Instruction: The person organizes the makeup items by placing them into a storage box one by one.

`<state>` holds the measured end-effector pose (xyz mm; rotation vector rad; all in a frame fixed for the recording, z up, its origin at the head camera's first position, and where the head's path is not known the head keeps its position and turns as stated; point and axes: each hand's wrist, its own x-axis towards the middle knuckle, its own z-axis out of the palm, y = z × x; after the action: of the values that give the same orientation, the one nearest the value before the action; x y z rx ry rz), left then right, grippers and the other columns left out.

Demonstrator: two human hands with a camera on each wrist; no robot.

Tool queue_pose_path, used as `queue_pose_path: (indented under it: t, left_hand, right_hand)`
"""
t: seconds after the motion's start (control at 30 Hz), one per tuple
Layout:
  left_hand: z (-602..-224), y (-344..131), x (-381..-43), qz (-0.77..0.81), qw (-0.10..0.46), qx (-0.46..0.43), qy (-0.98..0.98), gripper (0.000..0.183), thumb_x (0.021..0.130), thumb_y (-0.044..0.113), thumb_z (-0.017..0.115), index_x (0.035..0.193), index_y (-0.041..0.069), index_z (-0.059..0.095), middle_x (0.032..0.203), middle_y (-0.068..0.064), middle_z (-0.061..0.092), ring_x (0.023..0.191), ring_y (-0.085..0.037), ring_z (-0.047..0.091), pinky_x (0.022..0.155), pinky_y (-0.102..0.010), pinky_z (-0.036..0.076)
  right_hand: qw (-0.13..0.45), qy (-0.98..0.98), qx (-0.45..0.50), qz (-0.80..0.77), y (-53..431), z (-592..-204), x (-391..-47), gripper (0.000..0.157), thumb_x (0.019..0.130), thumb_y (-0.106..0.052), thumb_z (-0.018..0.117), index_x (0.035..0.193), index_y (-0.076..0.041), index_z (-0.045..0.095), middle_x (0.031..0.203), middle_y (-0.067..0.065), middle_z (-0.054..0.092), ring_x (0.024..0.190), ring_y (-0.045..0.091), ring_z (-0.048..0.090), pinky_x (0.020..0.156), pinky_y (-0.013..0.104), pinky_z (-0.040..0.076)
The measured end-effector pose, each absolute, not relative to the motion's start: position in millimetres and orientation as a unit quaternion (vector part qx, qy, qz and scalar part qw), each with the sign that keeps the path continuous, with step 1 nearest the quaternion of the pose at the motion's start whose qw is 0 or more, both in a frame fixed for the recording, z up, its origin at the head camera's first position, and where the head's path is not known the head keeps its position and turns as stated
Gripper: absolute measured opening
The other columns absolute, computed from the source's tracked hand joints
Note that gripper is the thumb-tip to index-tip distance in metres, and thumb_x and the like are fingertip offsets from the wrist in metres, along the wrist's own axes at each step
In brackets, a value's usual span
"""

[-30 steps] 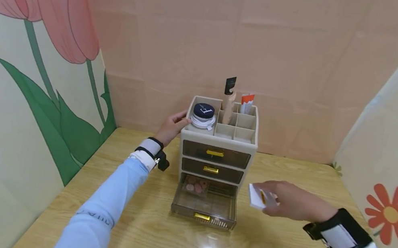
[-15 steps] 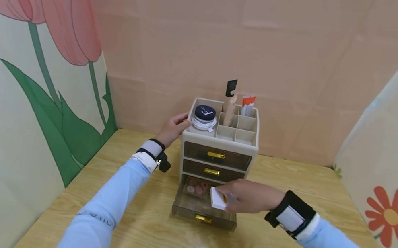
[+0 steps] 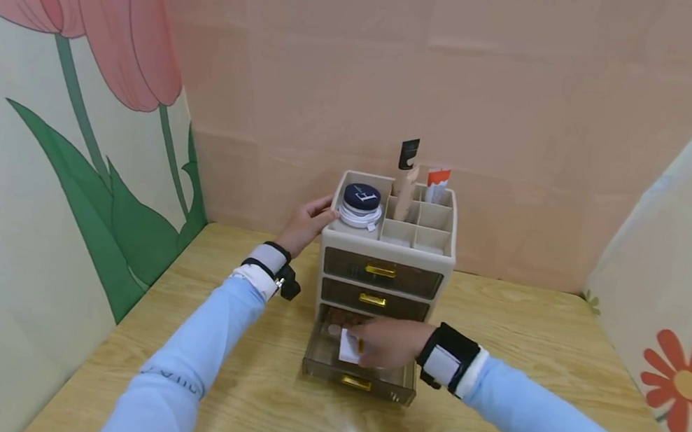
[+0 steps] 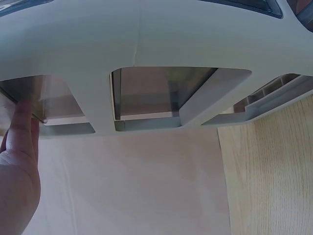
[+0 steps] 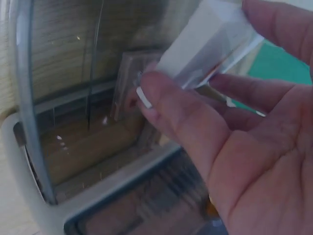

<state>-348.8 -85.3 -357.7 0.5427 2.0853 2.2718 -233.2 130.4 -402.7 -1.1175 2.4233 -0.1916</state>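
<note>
My left hand (image 3: pixel 305 227) rests against the upper left side of a cream drawer organizer (image 3: pixel 389 250), thumb near its top rim. In the left wrist view its fingers (image 4: pixel 20 132) lie straight against the side openings. Over the pulled-out bottom drawer (image 3: pixel 330 371), my right hand (image 3: pixel 392 342) pinches a small white box (image 3: pixel 349 348) between thumb and fingers. Seen from the right wrist, that box (image 5: pixel 200 41) is tilted, with a clear-looking side. A clear case with round pinkish pieces (image 3: pixel 335 320) lies at the drawer's back left, partly hidden by the hand.
The organizer's top holds a dark-lidded round container (image 3: pixel 362 195) on a white round item (image 3: pixel 358 216), a beige tube with black cap (image 3: pixel 406 191) and a red-and-white tube (image 3: pixel 437 185). Two upper drawers are closed. A wooden table (image 3: pixel 252 389) lies below; a pink backdrop (image 3: pixel 309 85) stands behind.
The right hand has carried the white box leftward, from beside the organizer to above the bottom drawer. My left hand has stayed on the organizer's side.
</note>
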Motion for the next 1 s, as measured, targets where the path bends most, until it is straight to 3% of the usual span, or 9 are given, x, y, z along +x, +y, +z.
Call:
queue_pose_path:
  t: [0.2, 0.43, 0.57, 0.77, 1.0]
  left_hand:
    - [-358, -85, -349, 0.726, 0.006, 0.174, 0.665, 0.049, 0.096, 0.008, 0.056, 0.144, 0.005, 0.046, 0.137, -0.019, 0.052, 0.114, -0.028, 0.057, 0.087, -0.033, 0.052]
    - [-358, -86, -349, 0.723, 0.006, 0.177, 0.668, 0.049, 0.096, 0.009, 0.056, 0.144, 0.005, 0.045, 0.138, -0.019, 0.051, 0.115, -0.027, 0.056, 0.088, -0.034, 0.052]
    - [-358, -86, -349, 0.729, 0.009, 0.182, 0.66, 0.05, 0.096, 0.007, 0.055, 0.144, 0.003, 0.044, 0.137, -0.021, 0.051, 0.114, -0.027, 0.056, 0.088, -0.032, 0.052]
    - [-356, -85, -348, 0.725, 0.011, 0.183, 0.664, 0.05, 0.096, 0.008, 0.055, 0.145, 0.004, 0.043, 0.139, -0.02, 0.05, 0.116, -0.029, 0.055, 0.088, -0.033, 0.051]
    - [-357, -86, -348, 0.72, 0.008, 0.18, 0.671, 0.05, 0.096, 0.009, 0.056, 0.145, 0.005, 0.044, 0.139, -0.019, 0.051, 0.116, -0.029, 0.056, 0.089, -0.034, 0.051]
  right_hand:
    - [0.178, 0.891, -0.416, -0.028, 124, -435, -246, 0.045, 0.09, -0.024, 0.068, 0.129, -0.006, 0.054, 0.092, -0.005, 0.056, 0.083, 0.009, 0.053, 0.076, 0.03, 0.049]
    - [0.147, 0.909, -0.39, -0.023, 114, -434, -239, 0.036, 0.083, -0.019, 0.074, 0.114, -0.011, 0.058, 0.092, -0.001, 0.056, 0.079, 0.013, 0.052, 0.072, 0.032, 0.048]
    - [0.123, 0.912, -0.392, -0.013, 111, -434, -234, 0.043, 0.079, -0.018, 0.075, 0.118, -0.009, 0.059, 0.092, 0.0, 0.056, 0.076, 0.014, 0.05, 0.069, 0.031, 0.047]
    - [0.119, 0.909, -0.4, -0.01, 106, -438, -232, 0.064, 0.078, -0.013, 0.076, 0.136, -0.004, 0.052, 0.114, 0.009, 0.06, 0.086, 0.015, 0.055, 0.077, 0.031, 0.05]
    - [0.087, 0.912, -0.401, 0.002, 103, -442, -232, 0.073, 0.07, -0.013, 0.081, 0.137, -0.007, 0.054, 0.107, 0.007, 0.063, 0.079, 0.016, 0.057, 0.069, 0.031, 0.05]
